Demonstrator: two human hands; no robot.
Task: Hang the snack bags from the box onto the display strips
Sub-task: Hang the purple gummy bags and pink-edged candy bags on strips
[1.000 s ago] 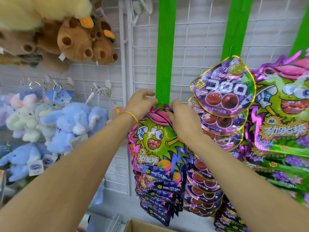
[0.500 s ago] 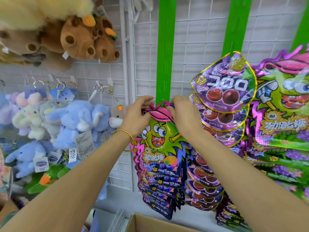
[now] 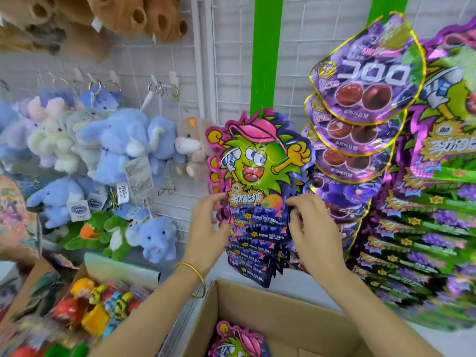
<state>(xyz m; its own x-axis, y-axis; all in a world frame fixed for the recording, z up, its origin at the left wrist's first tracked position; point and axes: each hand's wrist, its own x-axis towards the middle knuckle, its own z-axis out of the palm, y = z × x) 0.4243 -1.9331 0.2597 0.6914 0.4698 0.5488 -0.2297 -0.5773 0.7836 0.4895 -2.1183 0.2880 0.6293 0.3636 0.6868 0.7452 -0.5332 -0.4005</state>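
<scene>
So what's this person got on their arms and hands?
No sleeves or gloves are in view. The left hand has a thin gold bangle round its wrist; the right hand shows no ring, watch or bracelet.

You have bare green strip (image 3: 265, 60) above the hung snack bags (image 3: 257, 163). Plush toys (image 3: 121, 140) crowd its left, purple gummy bags (image 3: 360, 99) press close on its right. Below, the mouth of the cardboard box (image 3: 257, 300) lies open to you.
</scene>
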